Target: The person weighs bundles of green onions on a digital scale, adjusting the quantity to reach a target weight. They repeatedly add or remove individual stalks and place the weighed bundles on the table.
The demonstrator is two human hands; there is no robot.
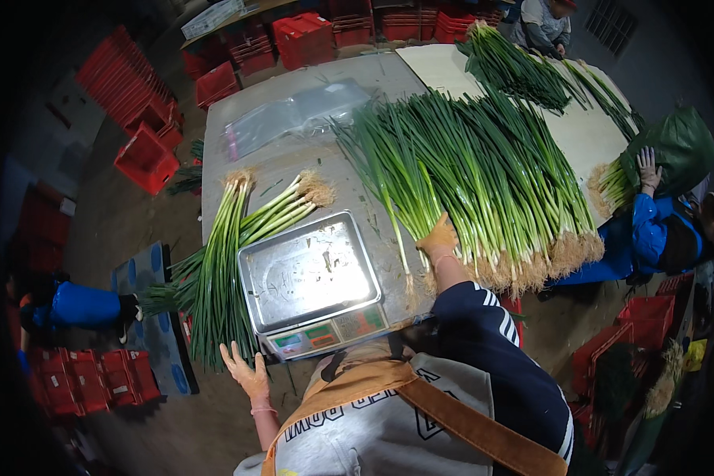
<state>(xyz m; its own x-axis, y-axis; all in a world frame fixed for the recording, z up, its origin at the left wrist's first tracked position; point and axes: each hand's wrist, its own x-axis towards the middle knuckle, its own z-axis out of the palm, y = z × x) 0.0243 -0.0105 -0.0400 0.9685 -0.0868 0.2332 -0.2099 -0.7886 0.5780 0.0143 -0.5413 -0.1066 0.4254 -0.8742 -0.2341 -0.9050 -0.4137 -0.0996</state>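
Observation:
Gloved, my right hand (439, 237) rests on the lower stalks of green onions (476, 184) at the near left part of a wide row; some fingers are hidden among them. My left hand (247, 372), also gloved, is raised with fingers apart and nothing in it, beside the leaf ends of a bunch of green onions (214, 250). That bunch hangs partly over the table's left edge, and another bunch with roots (315, 190) crosses it. Between my hands stands a digital scale with a metal tray (309, 273); bits of leaf lie on the tray.
Clear plastic bags (297, 113) lie on the metal table (214, 137). A co-worker at the right touches a green bag (678, 152) around onions; another person is at the far right. Someone in blue is at the left. Red crates (149, 157) stand around the table.

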